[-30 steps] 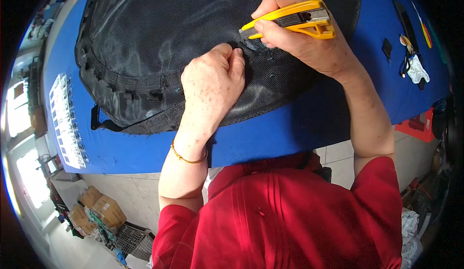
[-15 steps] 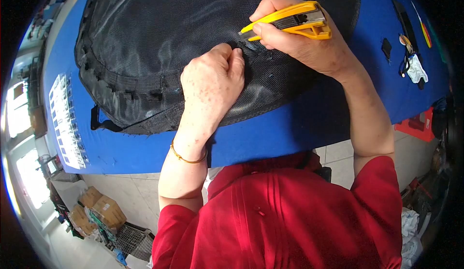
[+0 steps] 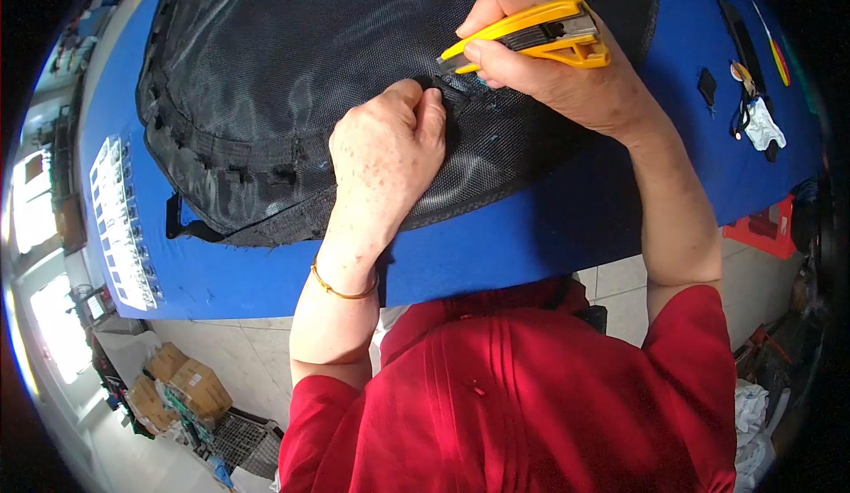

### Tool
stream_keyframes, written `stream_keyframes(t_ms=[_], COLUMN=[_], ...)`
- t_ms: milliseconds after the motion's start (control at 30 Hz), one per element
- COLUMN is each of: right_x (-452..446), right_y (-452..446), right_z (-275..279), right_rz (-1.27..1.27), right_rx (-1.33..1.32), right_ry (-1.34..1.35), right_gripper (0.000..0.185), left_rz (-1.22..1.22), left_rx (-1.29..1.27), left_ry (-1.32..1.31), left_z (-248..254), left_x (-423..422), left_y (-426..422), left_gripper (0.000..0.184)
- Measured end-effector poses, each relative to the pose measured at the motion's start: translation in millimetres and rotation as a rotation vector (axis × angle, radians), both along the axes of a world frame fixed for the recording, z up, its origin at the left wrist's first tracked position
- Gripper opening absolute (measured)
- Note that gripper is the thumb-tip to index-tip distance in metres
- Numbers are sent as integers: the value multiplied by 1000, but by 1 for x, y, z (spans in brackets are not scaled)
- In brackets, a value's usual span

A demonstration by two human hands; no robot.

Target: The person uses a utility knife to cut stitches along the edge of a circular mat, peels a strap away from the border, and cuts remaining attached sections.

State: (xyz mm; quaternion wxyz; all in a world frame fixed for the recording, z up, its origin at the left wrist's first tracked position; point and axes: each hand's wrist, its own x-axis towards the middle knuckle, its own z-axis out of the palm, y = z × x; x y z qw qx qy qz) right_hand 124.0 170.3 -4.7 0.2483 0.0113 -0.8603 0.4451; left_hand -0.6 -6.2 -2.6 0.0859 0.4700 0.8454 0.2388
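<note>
- Black mesh fabric [image 3: 292, 68] is spread across the blue surface [image 3: 460, 258].
- Its fold is pinched by the left hand [image 3: 387, 143], closed with fingers curled under.
- A yellow cutter [image 3: 540, 28] is gripped in the closed right hand [image 3: 571, 90], its tip held just beside the left thumb.
- A clear compartment box [image 3: 118, 227] is set at the surface's left end; its contents cannot be made out.
- Cardboard boxes [image 3: 200, 387] are stacked on the floor [image 3: 266, 351] beside a dark crate [image 3: 235, 440].
</note>
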Motion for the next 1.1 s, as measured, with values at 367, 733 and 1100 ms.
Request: stream_keyframes(t_ms=[367, 733, 1100], right_x=[4, 7, 7], right_y=[1, 2, 3], right_z=[0, 17, 7], right_rz=[-30, 4, -29], right_rx=[-111, -188, -139], right_ry=[-116, -239, -211], right_gripper=[14, 12, 13], left_rz=[0, 10, 14], left_rx=[-5, -10, -11], left_ry=[-3, -16, -26], left_z=[0, 1, 2], left_x=[0, 0, 1], left_y=[0, 0, 0], left_gripper=[29, 32, 31])
